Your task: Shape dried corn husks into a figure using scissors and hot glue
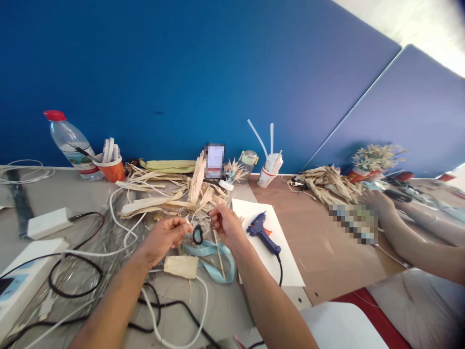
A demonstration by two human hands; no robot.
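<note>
My left hand [167, 236] is closed in a pinch at the middle of the table, with a small pale piece at its fingertips, too small to name. Close by on the right, my right hand [225, 226] also pinches; a thin dark tip shows at its fingers, its kind unclear. Between and below the hands lie a black cable loop [197, 234] and a light blue ribbon [228, 264]. Dried corn husks [152, 204] are heaped just beyond my fingers. A cut piece of husk [180, 266] lies nearer me. Beside my right forearm, a blue glue gun [264, 233] rests on white paper [290, 271].
White and black cables and a power strip [32, 276] crowd the left. Along the blue partition [181, 72] stand a bottle [74, 145], an orange cup [111, 169], a phone [215, 160], a jar [248, 164] and a paper cup [268, 175]. Another person's arm [410, 242] reaches in at right.
</note>
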